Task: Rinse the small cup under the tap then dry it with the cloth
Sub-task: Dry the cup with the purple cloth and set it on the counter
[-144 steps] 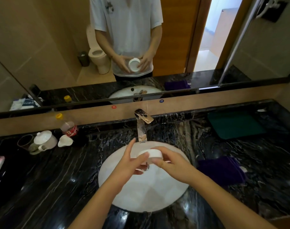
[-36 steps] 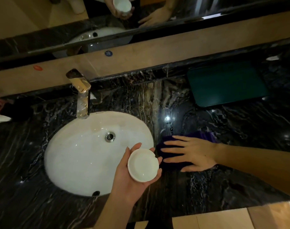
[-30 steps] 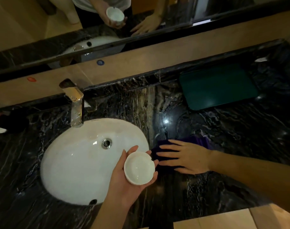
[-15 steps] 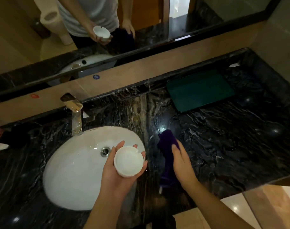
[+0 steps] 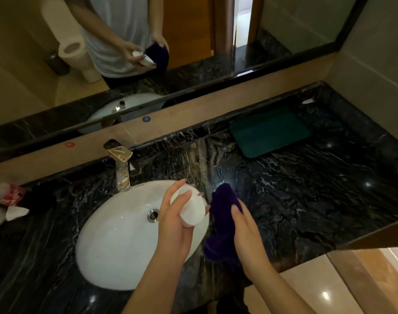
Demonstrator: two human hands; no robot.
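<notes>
A black marble counter [image 5: 306, 189] holds a white sink [image 5: 116, 241] with a tap [image 5: 122, 168] behind it. Over the sink's right edge, the left hand [image 5: 173, 223] grips the cup [image 5: 192, 208], tilted on its side. Just beside it, the right hand [image 5: 245, 232] holds the purple cloth [image 5: 223, 223], which hangs down.

black marble counter [image 5: 306, 200] | wall mirror [image 5: 193, 41] | beige tiled wall [image 5: 374, 53] | dim warm light

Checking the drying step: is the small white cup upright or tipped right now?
Tipped. The small white cup lies sideways in the left hand, flat base towards the camera, beside the purple cloth held by the right hand.
</notes>
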